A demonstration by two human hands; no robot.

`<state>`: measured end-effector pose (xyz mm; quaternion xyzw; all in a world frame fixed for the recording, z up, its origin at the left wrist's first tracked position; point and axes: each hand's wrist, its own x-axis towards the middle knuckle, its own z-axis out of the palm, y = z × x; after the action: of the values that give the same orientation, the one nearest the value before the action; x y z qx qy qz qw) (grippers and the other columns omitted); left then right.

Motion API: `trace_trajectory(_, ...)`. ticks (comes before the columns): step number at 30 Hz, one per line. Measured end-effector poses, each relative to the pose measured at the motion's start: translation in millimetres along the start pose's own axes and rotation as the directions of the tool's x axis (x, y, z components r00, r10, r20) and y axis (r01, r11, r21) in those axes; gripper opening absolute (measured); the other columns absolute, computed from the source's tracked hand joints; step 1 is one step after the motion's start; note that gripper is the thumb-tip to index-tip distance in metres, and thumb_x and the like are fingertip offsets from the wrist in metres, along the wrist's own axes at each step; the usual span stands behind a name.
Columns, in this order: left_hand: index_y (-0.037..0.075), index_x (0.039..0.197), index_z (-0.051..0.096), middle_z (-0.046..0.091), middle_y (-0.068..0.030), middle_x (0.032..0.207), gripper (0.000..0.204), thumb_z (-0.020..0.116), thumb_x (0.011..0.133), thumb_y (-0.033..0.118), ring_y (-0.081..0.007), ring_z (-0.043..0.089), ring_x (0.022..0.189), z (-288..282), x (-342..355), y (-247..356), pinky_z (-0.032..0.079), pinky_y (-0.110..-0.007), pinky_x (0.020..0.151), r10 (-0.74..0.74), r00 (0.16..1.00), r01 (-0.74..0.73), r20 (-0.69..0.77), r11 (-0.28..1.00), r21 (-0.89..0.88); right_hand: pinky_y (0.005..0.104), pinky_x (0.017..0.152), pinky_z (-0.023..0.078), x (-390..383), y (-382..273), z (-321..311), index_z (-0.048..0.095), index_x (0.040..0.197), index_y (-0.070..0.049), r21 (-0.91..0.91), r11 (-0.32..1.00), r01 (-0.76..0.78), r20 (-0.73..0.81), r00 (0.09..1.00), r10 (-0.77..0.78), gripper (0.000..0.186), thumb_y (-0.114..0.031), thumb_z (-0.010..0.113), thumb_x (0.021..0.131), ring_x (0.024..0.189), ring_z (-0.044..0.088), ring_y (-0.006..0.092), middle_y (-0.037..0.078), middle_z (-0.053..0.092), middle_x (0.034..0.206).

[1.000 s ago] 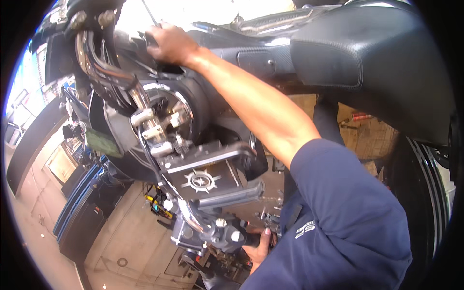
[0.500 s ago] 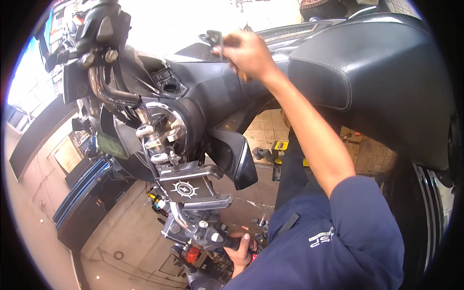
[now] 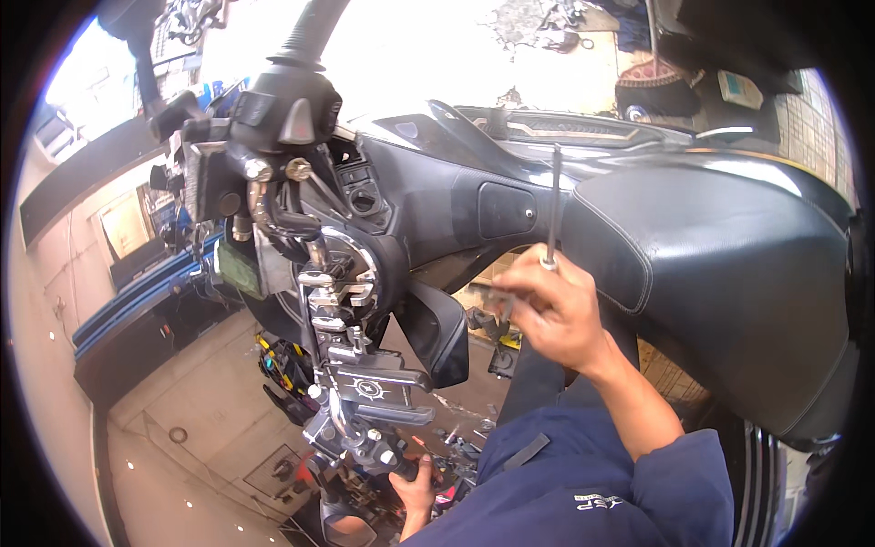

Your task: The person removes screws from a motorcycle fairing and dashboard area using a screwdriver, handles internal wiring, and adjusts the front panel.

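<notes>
Our right hand [image 3: 558,308] holds a screwdriver [image 3: 555,199] pointing away from us beside the seat [image 3: 729,260]; our left hand [image 3: 416,493] clasps the handlebar grip [image 3: 408,469].

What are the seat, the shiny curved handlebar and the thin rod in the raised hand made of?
Seat: leather or vinyl, black and softly glossy, with a stitched seam.
Handlebar: metal, perhaps chromed; bright, mirror-like highlights run along its bend.
Rod: probably steel, dark grey, straight and slim, though its finish is too small to tell.
</notes>
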<state>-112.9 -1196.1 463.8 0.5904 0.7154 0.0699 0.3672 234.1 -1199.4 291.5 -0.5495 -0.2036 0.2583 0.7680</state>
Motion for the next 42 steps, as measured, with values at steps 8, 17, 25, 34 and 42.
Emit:
trace_trajectory(8, -0.004, 0.099, 0.067, 0.071, -0.0196, 0.085, 0.036, 0.078, 0.084, 0.027, -0.0258, 0.07, 0.076, -13, -20, 83, 0.054, -0.035, 0.071, -0.194, 0.981, 0.064, 0.012, 0.379, 0.923, 0.0277, 0.053, 0.049, 36, -67, -1, 0.073, 0.098, -0.002, 0.112, 0.988, 0.11, 0.229, 0.964, -0.133, 0.03, 0.009, 0.075, 0.07, 0.063, 0.065, 0.0156, 0.01, 0.066, 0.084)
trace_trajectory(17, -0.003, 0.141, 0.046, 0.059, -0.0248, 0.128, 0.068, 0.073, 0.09, 0.034, -0.0313, 0.066, 0.105, 17, -49, 200, 0.055, -0.04, 0.087, 0.397, 0.881, -0.319, 0.259, 0.901, -0.295, 0.0319, 0.064, 0.055, 34, -97, 11, 0.07, 0.108, 0.007, 0.669, 0.719, -0.19, 0.451, 0.873, -0.189, 0.027, 0.006, 0.074, 0.082, 0.077, 0.07, 0.0257, 0.017, 0.069, 0.09)
trace_trajectory(25, -0.002, 0.097, 0.066, 0.068, -0.0141, 0.086, 0.042, 0.075, 0.087, 0.038, -0.0219, 0.066, 0.078, 81, -6, 208, 0.051, -0.033, 0.072, 0.611, 0.779, -0.627, 0.142, 0.767, 0.137, 0.036, 0.056, 0.052, 7, -84, 2, 0.067, 0.115, -0.003, 0.608, 0.761, -0.228, 0.448, 0.889, -0.091, 0.034, -0.002, 0.072, 0.081, 0.07, 0.066, 0.026, 0.011, 0.06, 0.091)
trace_trajectory(34, -0.005, 0.108, 0.057, 0.061, -0.0166, 0.085, 0.019, 0.055, 0.1, 0.012, -0.0187, 0.058, 0.052, 29, 11, 263, 0.051, -0.029, 0.041, 0.677, 0.656, -0.625, -0.334, 0.735, 0.263, 0.0369, 0.057, 0.057, 19, -36, -68, 0.074, 0.098, -0.006, 0.213, 0.949, -0.232, 0.456, 0.883, 0.113, 0.014, -0.009, 0.071, 0.085, 0.064, 0.068, 0.0271, 0.014, 0.066, 0.091)
trace_trajectory(42, -0.004, 0.097, 0.065, 0.061, -0.0039, 0.075, 0.009, 0.062, 0.096, 0.004, -0.0084, 0.057, 0.059, -17, 87, 350, 0.046, -0.024, 0.056, 0.548, 0.824, -0.383, 0.147, 0.346, 0.857, 0.0186, 0.046, 0.038, 56, 32, -174, 0.066, 0.117, -0.002, -0.153, 0.808, -0.569, -0.056, 0.821, 0.568, 0.025, -0.017, 0.06, 0.098, 0.052, 0.046, 0.0025, 0.006, 0.061, 0.097)
